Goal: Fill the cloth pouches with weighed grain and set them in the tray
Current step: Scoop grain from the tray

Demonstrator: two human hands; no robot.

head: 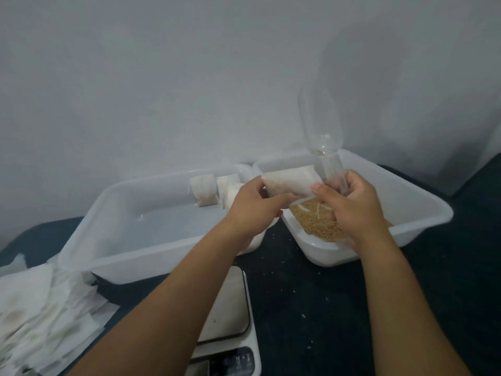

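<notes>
Cloth pouch (288,183) mouth hidden behind hands (349,202); scale (230,335) display unreadable.

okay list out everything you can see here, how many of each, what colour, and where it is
Held flat white cloth pouch: one, white, between both hands above the tubs.
Filled white cloth pouches: at least three, white, standing at the far end of the left tub; exact count unclear.
Left translucent plastic tub: one, whitish, centre left.
Right translucent plastic tub: one, whitish, right, holding golden-brown grain.
Clear plastic bottle-shaped funnel: one, clear, neck down in the right hand.
White digital kitchen scale: one, white, near centre under the left forearm.
Pile of empty white pouches: many, white, lower left.
Dark blue table cover: one, beneath everything.
Left hand: grip on the pouch's left edge.
Right hand: grip on the pouch's right edge and funnel.
</notes>
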